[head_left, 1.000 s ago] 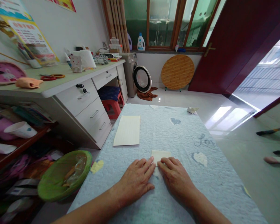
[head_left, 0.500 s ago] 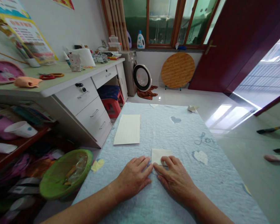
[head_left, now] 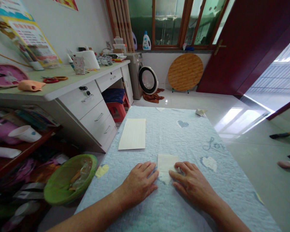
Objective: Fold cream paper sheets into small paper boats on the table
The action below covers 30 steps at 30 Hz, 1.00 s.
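While the small folded paper (head_left: 167,162) lies flat on the near half of the blue quilted cloth (head_left: 195,135), the left hand (head_left: 137,183) presses palm-down, fingers loosely spread, against its left edge, the right hand (head_left: 192,185) likewise flat at its near right corner, a larger cream sheet (head_left: 132,133) farther back left.

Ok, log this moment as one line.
left hand: flat on blue cloth, fingertips beside small paper | right hand: fingertips on its near edge | larger sheet: untouched
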Tool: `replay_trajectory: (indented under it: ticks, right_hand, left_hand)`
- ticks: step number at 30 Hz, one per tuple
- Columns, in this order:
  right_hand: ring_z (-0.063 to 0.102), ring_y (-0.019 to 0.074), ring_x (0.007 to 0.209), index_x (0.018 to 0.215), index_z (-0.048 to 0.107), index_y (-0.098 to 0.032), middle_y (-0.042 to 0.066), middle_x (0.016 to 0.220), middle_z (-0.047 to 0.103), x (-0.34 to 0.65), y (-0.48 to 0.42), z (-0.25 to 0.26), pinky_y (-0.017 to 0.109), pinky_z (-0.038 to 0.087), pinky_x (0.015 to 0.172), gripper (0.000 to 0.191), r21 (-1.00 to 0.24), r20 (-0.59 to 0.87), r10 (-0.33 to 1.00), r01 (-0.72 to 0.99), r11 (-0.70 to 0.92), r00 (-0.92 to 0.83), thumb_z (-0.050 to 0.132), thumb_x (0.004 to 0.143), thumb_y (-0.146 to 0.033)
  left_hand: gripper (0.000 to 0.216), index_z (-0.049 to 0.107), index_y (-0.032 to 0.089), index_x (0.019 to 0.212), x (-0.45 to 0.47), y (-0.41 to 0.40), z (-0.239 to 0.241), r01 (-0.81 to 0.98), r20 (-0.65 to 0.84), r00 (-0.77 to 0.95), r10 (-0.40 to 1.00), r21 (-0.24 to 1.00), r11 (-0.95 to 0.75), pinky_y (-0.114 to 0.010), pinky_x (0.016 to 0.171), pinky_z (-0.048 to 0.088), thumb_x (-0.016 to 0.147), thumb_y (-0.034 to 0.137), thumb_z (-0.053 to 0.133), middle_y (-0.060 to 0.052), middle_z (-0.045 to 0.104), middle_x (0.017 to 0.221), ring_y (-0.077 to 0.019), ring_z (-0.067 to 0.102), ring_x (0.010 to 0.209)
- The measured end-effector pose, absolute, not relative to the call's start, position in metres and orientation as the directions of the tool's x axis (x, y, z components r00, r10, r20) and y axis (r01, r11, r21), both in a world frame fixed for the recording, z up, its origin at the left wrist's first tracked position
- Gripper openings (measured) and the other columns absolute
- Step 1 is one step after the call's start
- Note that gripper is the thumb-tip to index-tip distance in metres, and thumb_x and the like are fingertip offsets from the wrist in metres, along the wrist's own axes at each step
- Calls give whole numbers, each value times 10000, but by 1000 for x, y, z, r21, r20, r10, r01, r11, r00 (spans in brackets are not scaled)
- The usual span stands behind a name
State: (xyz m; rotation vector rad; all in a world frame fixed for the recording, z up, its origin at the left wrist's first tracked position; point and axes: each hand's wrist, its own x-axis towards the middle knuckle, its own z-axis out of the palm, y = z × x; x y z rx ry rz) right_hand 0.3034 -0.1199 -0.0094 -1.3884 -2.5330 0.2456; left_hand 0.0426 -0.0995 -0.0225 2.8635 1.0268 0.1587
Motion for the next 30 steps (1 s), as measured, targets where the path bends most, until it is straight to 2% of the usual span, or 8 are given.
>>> replay_trajectory:
  ticks: [10, 14, 17, 20, 23, 25, 30]
  right_hand:
    - [542, 261, 1061, 1026, 724, -343, 66, 1129, 616, 339, -114, 8, 483, 448, 919, 194, -313, 95, 831, 776, 547, -548, 609, 894, -261]
    - [557, 250, 1057, 925, 745, -308, 65, 1112, 627, 348, -111, 2, 464, 465, 916, 182, -387, 131, 834, 747, 540, -535, 568, 912, -268]
    - [579, 228, 996, 883, 720, -252, 73, 1043, 642, 346, -107, -8, 431, 484, 893, 222, -462, 195, 867, 736, 495, -459, 506, 940, -267]
    - [573, 246, 1035, 1010, 664, -214, 103, 1097, 640, 336, -104, -21, 437, 486, 909, 181, -494, 277, 896, 748, 443, -348, 517, 925, -275]
    - [533, 287, 1163, 1295, 533, -198, 137, 1251, 601, 325, -102, -33, 493, 447, 987, 416, -457, 324, 898, 782, 423, -297, 562, 892, -297]
    - [496, 306, 1229, 1409, 423, -192, 148, 1320, 569, 319, -101, -39, 517, 414, 1025, 568, -429, 316, 899, 799, 421, -304, 582, 876, -309]
    - [478, 305, 1255, 1479, 302, -188, 145, 1340, 563, 315, -102, -43, 521, 390, 1050, 707, -452, 266, 912, 795, 405, -313, 599, 843, -276]
  left_hand:
    - [424, 508, 202, 1321, 41, -100, -23, 629, 56, 767, 639, 127, -767, -467, 974, 439, 938, 376, 560, -134, 531, 1397, -314, 504, 1253]
    - [423, 507, 198, 1312, 43, -100, -19, 632, 50, 764, 643, 140, -762, -455, 978, 435, 926, 355, 581, -136, 537, 1380, -308, 506, 1237]
    - [361, 550, 215, 1232, 50, -98, -10, 659, 21, 736, 676, 204, -724, -433, 947, 452, 898, 333, 618, -106, 569, 1318, -294, 528, 1174]
    - [264, 578, 226, 1128, 60, -92, -2, 731, 5, 637, 771, 314, -606, -399, 927, 456, 883, 309, 631, -61, 618, 1155, -250, 553, 1057]
    - [337, 557, 187, 1125, 71, -84, 0, 821, 34, 471, 881, 350, -452, -422, 946, 438, 846, 341, 664, -83, 591, 1126, -266, 520, 1072]
    - [366, 559, 183, 1093, 77, -79, -4, 833, 40, 420, 907, 381, -402, -428, 944, 433, 803, 353, 704, -83, 571, 1127, -271, 501, 1082]
    - [370, 568, 204, 1041, 85, -76, -17, 777, 71, 370, 926, 523, -351, -426, 954, 425, 731, 278, 755, -64, 555, 1150, -263, 482, 1118]
